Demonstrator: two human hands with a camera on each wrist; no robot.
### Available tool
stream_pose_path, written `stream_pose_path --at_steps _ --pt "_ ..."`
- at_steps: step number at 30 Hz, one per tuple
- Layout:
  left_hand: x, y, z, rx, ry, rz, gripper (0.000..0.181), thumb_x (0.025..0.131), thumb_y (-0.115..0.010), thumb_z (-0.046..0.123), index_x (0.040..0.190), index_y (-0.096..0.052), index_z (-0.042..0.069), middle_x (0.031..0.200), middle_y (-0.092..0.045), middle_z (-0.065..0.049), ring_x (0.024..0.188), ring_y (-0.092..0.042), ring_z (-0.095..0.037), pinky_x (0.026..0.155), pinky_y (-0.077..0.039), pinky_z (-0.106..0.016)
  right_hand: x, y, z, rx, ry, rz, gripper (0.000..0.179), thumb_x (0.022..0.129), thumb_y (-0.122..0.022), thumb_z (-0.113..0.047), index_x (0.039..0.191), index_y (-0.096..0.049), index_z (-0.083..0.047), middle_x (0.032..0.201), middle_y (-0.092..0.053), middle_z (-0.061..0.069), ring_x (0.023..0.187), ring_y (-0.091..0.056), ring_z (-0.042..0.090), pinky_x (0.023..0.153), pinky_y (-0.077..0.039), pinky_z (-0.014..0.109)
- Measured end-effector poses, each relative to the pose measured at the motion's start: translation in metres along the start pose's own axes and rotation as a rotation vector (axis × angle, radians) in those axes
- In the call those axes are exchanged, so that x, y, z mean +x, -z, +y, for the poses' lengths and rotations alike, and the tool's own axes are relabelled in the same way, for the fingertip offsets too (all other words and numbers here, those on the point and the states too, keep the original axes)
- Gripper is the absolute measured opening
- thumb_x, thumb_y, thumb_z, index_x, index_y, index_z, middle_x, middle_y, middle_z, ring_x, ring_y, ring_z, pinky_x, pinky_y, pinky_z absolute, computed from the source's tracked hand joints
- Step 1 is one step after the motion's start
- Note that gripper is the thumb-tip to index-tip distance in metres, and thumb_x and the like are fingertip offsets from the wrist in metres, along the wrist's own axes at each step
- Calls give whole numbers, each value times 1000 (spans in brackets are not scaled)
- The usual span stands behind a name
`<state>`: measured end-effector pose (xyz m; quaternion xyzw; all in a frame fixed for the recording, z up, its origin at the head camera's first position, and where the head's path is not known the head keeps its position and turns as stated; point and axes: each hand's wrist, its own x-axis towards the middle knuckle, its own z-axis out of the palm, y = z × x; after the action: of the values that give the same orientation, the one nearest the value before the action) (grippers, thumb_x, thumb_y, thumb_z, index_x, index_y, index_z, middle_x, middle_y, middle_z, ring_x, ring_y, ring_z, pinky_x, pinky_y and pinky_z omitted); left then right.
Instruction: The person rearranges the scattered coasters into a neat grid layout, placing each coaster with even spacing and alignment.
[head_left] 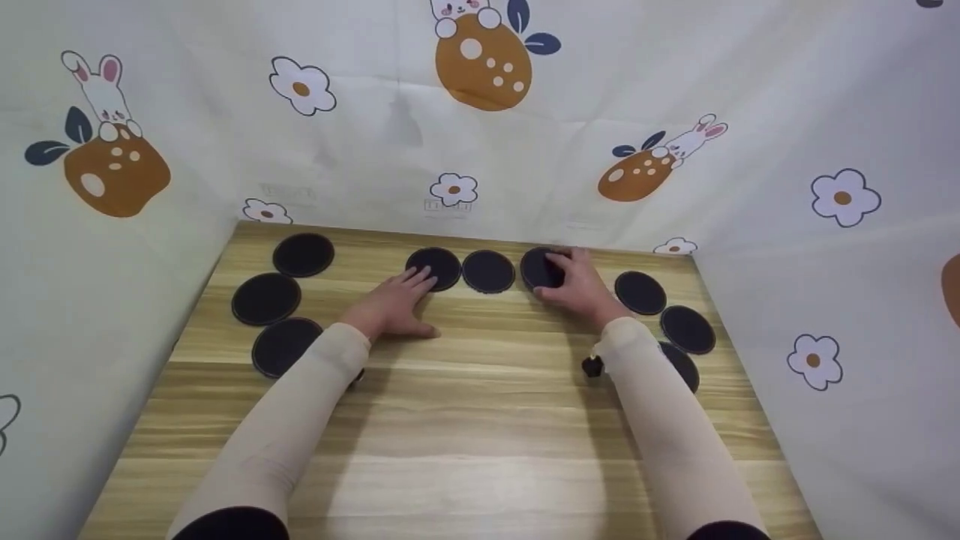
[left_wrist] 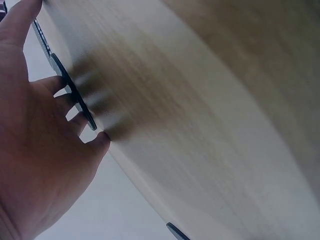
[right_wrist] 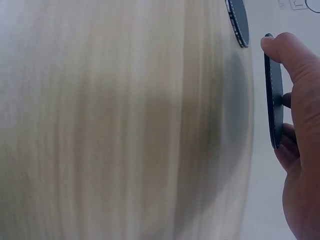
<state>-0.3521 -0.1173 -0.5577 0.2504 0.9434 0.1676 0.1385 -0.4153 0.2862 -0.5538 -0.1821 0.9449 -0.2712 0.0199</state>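
Round black coasters with stitched edges lie flat on the wooden table. My left hand has its fingers spread, the fingertips resting on the left coaster of the back row and the thumb on the wood. Beside that one lies the middle coaster. With my right hand I grip another coaster by its edges, thumb at the near side and fingers at the far side. The right wrist view shows this held coaster lifted off the table, its shadow on the wood below.
Three coasters lie at the table's left side, one partly behind my left sleeve. Another three lie at the right, one partly hidden by my right sleeve. A patterned curtain rises behind the table's back edge and along both sides.
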Motion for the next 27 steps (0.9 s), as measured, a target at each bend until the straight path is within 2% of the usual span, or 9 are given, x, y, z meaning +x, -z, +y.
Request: stream_pose_path --at_steps 9,27 --pt "-1 1 1 -14 -12 -9 112 94 -80 59 174 -28 2 184 -15 -19 169 -10 -43 135 -16 -61 3 -15 5 11 -24 4 86 93 -87 -40 161 -54 1 160 -42 26 149 -40 43 124 -38 56" --pt "-1 2 2 2 -8 -15 110 94 -81 58 174 -28 3 184 -15 -19 169 -11 -43 134 -17 -63 5 -23 4 -2 -106 -49 88 95 -85 -45 163 -51 -1 161 -41 29 148 -41 46 124 -40 57"
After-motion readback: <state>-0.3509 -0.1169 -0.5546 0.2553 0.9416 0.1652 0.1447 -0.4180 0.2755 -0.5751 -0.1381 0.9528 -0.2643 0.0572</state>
